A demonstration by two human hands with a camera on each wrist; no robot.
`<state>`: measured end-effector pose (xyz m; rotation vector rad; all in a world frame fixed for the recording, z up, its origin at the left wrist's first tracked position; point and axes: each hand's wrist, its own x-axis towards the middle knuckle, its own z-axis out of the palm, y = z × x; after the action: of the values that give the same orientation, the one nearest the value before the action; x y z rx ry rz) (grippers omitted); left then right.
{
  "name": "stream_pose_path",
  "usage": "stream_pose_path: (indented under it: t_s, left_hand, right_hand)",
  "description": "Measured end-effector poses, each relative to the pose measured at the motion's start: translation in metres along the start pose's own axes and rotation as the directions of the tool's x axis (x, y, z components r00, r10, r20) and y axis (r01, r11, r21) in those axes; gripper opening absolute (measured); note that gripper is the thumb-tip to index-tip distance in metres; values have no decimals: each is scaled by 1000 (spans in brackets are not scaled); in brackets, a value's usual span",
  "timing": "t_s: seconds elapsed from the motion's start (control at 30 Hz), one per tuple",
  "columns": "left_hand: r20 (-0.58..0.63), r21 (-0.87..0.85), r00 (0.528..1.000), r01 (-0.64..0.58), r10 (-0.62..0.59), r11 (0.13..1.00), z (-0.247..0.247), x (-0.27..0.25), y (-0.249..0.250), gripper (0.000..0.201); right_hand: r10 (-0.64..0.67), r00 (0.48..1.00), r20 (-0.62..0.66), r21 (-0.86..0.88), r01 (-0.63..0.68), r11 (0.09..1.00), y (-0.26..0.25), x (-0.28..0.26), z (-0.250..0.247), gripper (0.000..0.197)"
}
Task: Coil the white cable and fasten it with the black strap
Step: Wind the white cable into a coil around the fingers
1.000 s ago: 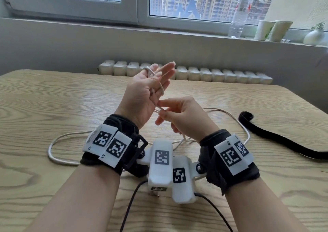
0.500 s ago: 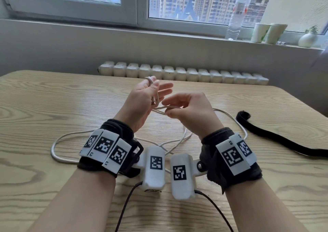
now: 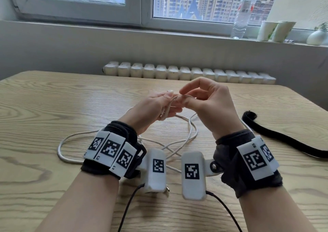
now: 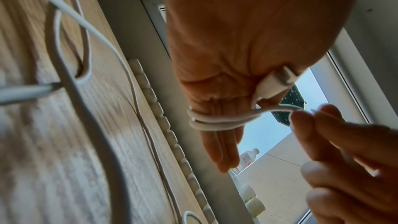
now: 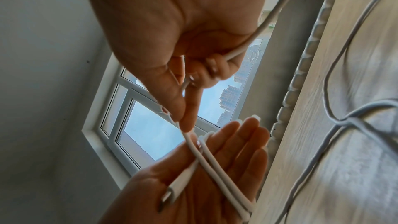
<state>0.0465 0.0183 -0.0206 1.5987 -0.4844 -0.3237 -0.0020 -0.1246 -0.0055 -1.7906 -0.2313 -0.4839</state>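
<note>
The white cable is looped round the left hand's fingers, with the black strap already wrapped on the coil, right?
Not quite: the white cable loops round the left hand, but the black strap lies loose on the table, off to the right, per the head view.

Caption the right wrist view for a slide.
Right hand pinches cable looped around the left hand's straight fingers.

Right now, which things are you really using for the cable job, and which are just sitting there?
For the job: white cable, wound round the left hand, pinched by the right hand; black strap, on the table.
Just lying about: water bottle, paper cups, small vase, radiator.
</note>
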Motion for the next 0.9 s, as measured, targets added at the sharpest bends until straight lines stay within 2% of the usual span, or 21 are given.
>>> stream_pose_path:
  t_s: [0.2,0.27,0.33,0.4,0.53,0.77,0.9]
  left_hand:
    - [184,-2,981,60,-58,998,0,-4,4,70]
    - [260,14,964,51,-53,999,-2,-5,5,65]
    - [307,33,951,25,-34,999,-3,-6,4,49]
    - [313,24,950,-9,1,1000,-4,-5,2,37]
    - [310,-78,948,-55,76,995,-6,-5,1,26]
    - [349,-346,933,44,84,937,-11,0,-1,29]
    - [325,-447,941,67,92,892,-8,2,-3,29]
  right_hand:
    - [-86,988,-124,-49,80,996,3,1,-4,18]
    - [-92,984,-149,-57,85,995,4,3,-5,20]
    - [-88,984,-158,-62,79,995,8,4,-6,19]
    - [-68,985,-160,-49,61,997,12,5,-7,16]
    - [-15,989,-146,49,22,999,17,6,-6,10]
    - [101,995,20,109,-103,989,15,5,-3,30]
    - [116,992,44,148,-121,982,9,2,-5,26]
